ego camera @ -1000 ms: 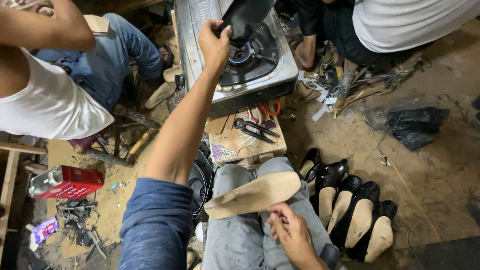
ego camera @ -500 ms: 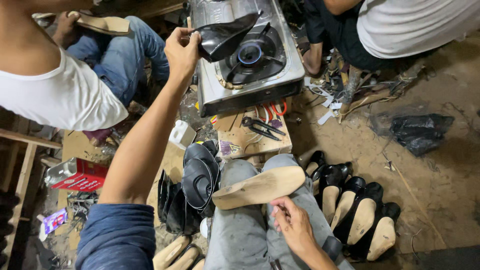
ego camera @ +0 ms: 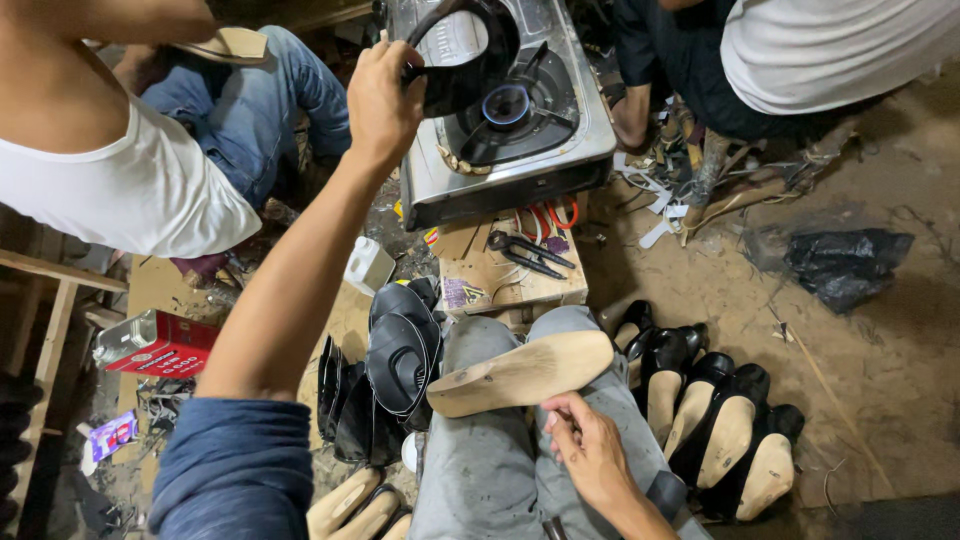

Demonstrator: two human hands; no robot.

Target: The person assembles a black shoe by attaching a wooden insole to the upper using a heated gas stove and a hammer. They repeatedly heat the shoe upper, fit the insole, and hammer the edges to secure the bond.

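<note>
Two bare hands are at work: the left hand point(ego camera: 383, 100) grips a black curved leather shoe upper point(ego camera: 462, 55) above the blue flame of a steel gas stove point(ego camera: 520, 150), its fingers hidden behind the leather, while the right hand point(ego camera: 590, 450) rests loosely curled and empty on the grey-trousered lap, fingertips just beside a pale wooden shoe last point(ego camera: 520, 375) lying across the thighs. Stacked black uppers point(ego camera: 400, 365) sit left of the knees, a row of black heeled shoes with tan soles point(ego camera: 715, 430) stands to the right, and two other seated people are cut off by the top edge.
</note>
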